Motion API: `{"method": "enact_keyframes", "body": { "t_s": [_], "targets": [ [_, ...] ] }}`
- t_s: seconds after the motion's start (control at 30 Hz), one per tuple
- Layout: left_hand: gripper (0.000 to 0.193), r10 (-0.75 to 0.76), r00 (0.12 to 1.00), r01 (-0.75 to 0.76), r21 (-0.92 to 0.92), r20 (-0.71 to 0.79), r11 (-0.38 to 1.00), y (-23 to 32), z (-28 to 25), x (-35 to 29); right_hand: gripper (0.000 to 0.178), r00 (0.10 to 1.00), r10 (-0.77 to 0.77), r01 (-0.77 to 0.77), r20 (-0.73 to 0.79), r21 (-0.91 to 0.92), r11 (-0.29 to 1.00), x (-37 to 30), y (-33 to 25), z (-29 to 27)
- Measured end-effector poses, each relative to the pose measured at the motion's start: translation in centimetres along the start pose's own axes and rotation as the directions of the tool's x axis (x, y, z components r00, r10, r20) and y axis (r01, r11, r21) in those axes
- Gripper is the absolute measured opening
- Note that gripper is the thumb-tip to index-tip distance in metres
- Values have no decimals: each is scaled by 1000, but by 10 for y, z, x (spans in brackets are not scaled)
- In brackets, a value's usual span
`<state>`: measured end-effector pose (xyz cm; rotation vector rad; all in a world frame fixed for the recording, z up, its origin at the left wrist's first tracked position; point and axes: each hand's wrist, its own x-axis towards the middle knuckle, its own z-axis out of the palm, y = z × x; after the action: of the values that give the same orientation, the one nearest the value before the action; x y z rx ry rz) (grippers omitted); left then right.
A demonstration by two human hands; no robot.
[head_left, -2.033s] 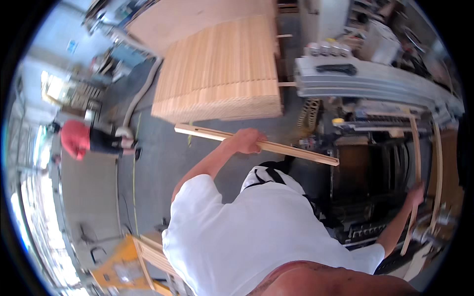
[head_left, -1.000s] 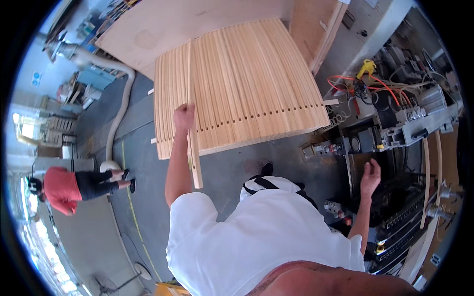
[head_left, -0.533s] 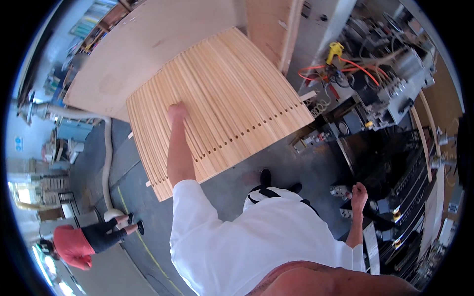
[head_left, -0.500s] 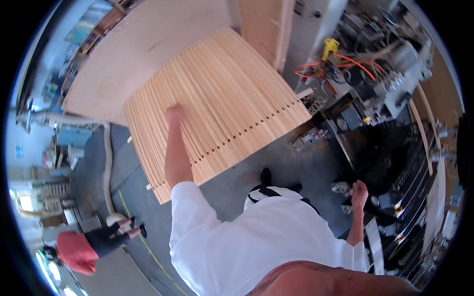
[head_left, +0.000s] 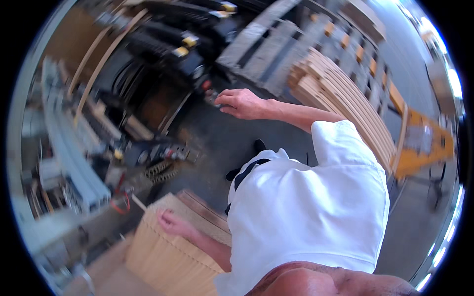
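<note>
My left hand (head_left: 177, 223), fingers loosely bent and slightly blurred, is over the end of a panel of pale wooden slats (head_left: 165, 254) laid side by side. Whether it touches the wood, I cannot tell. My right hand (head_left: 242, 104) is stretched out over the dark floor, beside black machinery. Its fingers are part bent and apart, and nothing shows in them. Behind my right forearm lies a stack of long pale wooden strips (head_left: 340, 93).
A slatted wooden pallet (head_left: 269, 64) stands ahead, with a yellow pallet jack (head_left: 427, 140) to the right. Black machinery with yellow parts (head_left: 185, 44) fills the far left. Coiled hose (head_left: 163, 172) and a long grey metal beam (head_left: 74, 143) are at left.
My view has swung to the right, so the slat panel now shows at lower left and the pallet and stacked strips have come in. My right arm has reached forward from my side.
</note>
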<state>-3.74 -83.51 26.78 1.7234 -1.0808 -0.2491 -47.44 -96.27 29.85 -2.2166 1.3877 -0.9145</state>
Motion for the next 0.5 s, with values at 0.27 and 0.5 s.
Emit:
{"method": "enact_keyframes", "body": {
  "t_s": [0.27,0.5],
  "targets": [
    [27,122,659,23,-181,742,983,102,203,-46,22,647,434,-698,-627,-257,669,-257,79,-170],
    [27,136,466,0,-154,874,988,138,304,-60,19,422,629,-903,-652,-360,232,-417,5,-178]
  ]
}}
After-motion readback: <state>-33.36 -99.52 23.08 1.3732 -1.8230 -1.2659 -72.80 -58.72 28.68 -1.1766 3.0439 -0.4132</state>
